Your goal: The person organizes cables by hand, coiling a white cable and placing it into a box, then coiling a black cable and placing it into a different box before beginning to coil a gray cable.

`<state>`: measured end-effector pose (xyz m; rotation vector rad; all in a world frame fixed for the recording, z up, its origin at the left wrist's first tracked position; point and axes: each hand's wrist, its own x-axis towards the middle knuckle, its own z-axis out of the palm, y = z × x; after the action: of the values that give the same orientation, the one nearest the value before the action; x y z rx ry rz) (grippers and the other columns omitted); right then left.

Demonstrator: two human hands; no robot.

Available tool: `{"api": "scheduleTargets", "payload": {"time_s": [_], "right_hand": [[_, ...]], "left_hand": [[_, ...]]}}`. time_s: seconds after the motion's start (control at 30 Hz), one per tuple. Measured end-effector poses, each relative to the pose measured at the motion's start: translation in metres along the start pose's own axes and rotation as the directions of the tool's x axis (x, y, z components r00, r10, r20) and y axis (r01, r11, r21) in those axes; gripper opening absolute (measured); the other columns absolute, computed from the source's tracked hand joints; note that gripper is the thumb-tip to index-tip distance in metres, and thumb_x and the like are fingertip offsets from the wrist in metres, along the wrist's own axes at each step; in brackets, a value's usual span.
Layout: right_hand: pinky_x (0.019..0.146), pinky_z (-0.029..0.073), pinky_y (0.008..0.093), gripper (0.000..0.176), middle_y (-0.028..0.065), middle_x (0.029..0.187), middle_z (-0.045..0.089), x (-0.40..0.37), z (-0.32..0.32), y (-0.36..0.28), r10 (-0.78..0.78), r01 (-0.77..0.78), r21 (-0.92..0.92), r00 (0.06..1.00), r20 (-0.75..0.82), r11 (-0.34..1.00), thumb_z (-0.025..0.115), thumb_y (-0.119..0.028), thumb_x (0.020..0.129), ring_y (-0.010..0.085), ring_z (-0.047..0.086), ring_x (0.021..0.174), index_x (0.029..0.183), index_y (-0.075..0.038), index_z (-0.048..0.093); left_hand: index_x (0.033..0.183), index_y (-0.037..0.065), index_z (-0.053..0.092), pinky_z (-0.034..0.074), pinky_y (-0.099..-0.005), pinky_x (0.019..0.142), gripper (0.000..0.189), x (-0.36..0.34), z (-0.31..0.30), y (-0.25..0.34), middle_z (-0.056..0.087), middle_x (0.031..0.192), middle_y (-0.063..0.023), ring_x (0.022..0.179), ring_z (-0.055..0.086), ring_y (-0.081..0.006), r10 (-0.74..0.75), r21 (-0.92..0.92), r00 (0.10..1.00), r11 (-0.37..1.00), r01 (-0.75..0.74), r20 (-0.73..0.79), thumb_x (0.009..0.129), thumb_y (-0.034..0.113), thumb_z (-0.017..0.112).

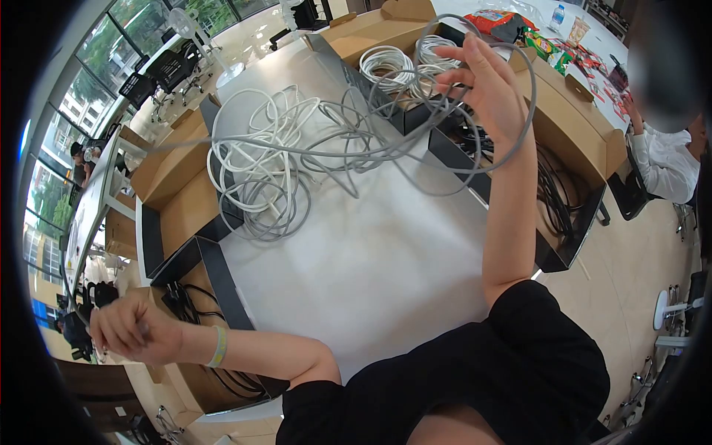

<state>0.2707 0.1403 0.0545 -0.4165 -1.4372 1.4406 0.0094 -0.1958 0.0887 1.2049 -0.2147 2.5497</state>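
Note:
Raised at the upper right, my right hand (486, 93) holds a grey cable (521, 141) with its fingers curled. Wide loops of it hang around the hand and wrist. From there, the cable stretches left across the table. My left hand (137, 330) is closed at the lower left, with a thin grey length of cable seeming to run up from it. A tangled pile of white cable (256, 167) lies at the far left of the white table (348, 252), with loose grey loops (278, 222) mixed in and spreading right.
Open black-and-brown boxes surround the table. One box (348, 52) holds white coils (387, 67); the right box (586, 141) and lower-left box (208, 259) hold black cables. Snack bags (504, 26) and a bottle (556, 16) are behind. A person in a white sleeve (664, 159) sits right.

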Motion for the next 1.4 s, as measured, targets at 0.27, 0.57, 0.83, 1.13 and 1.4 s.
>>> {"api": "scheduleTargets", "payload": {"time_s": [0.27, 0.57, 0.83, 1.13, 1.4], "right_hand": [[0.065, 0.041, 0.0291, 0.045, 0.0147, 0.109, 0.043, -0.001, 0.036, 0.0, -0.083, 0.115, 0.374, 0.991, -0.1, 0.92, 0.053, -0.033, 0.085, 0.0256, 0.06, 0.087, 0.108, 0.001, 0.035], [0.064, 0.038, 0.0255, 0.066, 0.0139, 0.106, 0.047, -0.012, 0.049, 0.065, 0.148, -0.149, 0.343, 0.989, 0.029, 0.927, 0.056, -0.026, 0.082, 0.0232, 0.061, 0.082, 0.126, 0.004, 0.018], [0.059, 0.039, 0.0203, 0.044, 0.006, 0.079, 0.062, -0.071, 0.029, 0.117, 0.203, -0.179, -0.117, 0.947, 0.248, 0.977, 0.057, -0.019, 0.082, 0.0106, 0.058, 0.065, 0.119, 0.0, 0.046], [0.084, 0.035, 0.0326, 0.014, 0.0046, 0.061, 0.058, -0.117, 0.04, 0.123, -0.12, 0.398, -0.572, 0.879, 0.461, 0.717, 0.056, -0.017, 0.08, 0.0166, 0.056, 0.054, 0.085, -0.006, 0.063], [0.067, 0.043, 0.0213, 0.022, 0.0074, 0.07, 0.061, -0.098, 0.028, 0.101, 0.256, -0.219, -0.168, 0.932, 0.255, 0.961, 0.054, -0.016, 0.083, 0.0105, 0.057, 0.066, 0.091, 0.004, 0.06]], "left_hand": [[0.056, 0.009, 0.047, 0.024, -0.0195, 0.028, 0.033, -0.013, 0.016, -0.069, 0.044, 0.04, 0.003, 0.031, 0.037, -0.0046, -0.394, 0.273, 0.864, 0.909, 0.315, 0.314, 0.087, 0.022, 0.042], [0.06, 0.002, 0.048, 0.023, -0.0205, 0.037, 0.032, -0.062, 0.035, -0.118, 0.043, 0.049, -0.0014, 0.037, 0.035, -0.0081, -0.745, 0.65, 0.661, 0.46, 0.606, -0.09, 0.085, 0.021, 0.04], [0.061, 0.011, 0.035, 0.023, -0.0215, 0.043, 0.035, -0.157, -0.021, -0.109, 0.032, 0.05, 0.0027, 0.044, 0.027, -0.0075, -0.672, 0.278, 0.496, 0.412, 0.868, -0.55, 0.093, 0.025, 0.032], [0.061, 0.007, 0.035, 0.027, -0.0217, 0.047, 0.037, -0.219, -0.031, -0.083, 0.041, 0.056, -0.0019, 0.051, 0.034, -0.0067, -0.658, 0.752, 0.57, 0.008, 0.659, -0.492, 0.093, 0.026, 0.032], [0.065, 0.01, 0.034, 0.027, -0.0209, 0.048, 0.041, -0.214, -0.048, -0.072, 0.033, 0.056, 0.0007, 0.052, 0.031, -0.0079, -0.622, 0.403, 0.517, 0.328, 0.854, -0.589, 0.091, 0.042, 0.034]]}}
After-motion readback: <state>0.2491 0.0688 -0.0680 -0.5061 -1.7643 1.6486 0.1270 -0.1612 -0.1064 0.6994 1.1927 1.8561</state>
